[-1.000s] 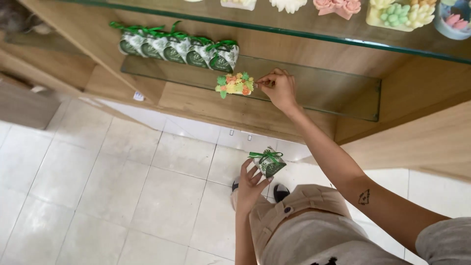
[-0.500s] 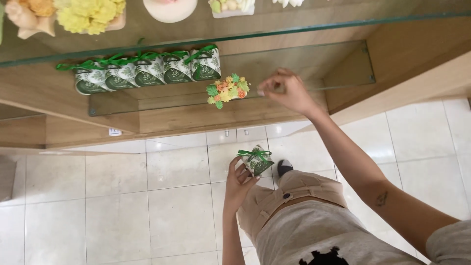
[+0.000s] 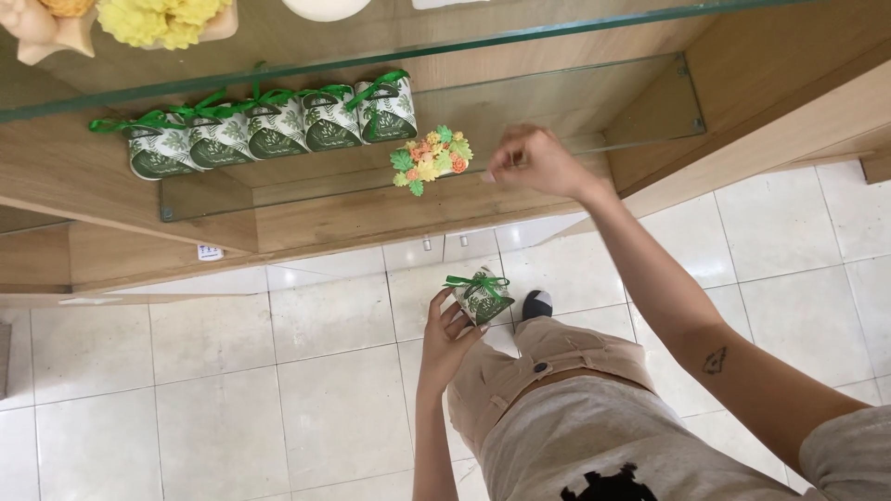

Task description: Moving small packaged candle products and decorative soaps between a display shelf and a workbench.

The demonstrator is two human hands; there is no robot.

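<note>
The small gift box (image 3: 483,297) pinched in the left hand (image 3: 445,339) looks like printed paper card, matt, tied with a shiny green satin-like ribbon. Just left of the right hand (image 3: 534,162), the flower-covered box (image 3: 430,160) seems made of matt paper or foam petals. It rests on a clear, glossy glass shelf (image 3: 557,111) backed by matt wood-grain panelling (image 3: 371,213). Below both hands, the floor tiles (image 3: 306,399) are smooth, pale and slightly glossy. The trousers (image 3: 557,371) are matt woven cloth.

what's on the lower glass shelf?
On the lower glass shelf: a row of five green-ribboned gift boxes and a small flower-covered box. Box contents are hidden. The right hand hovers beside the flower box.
</note>
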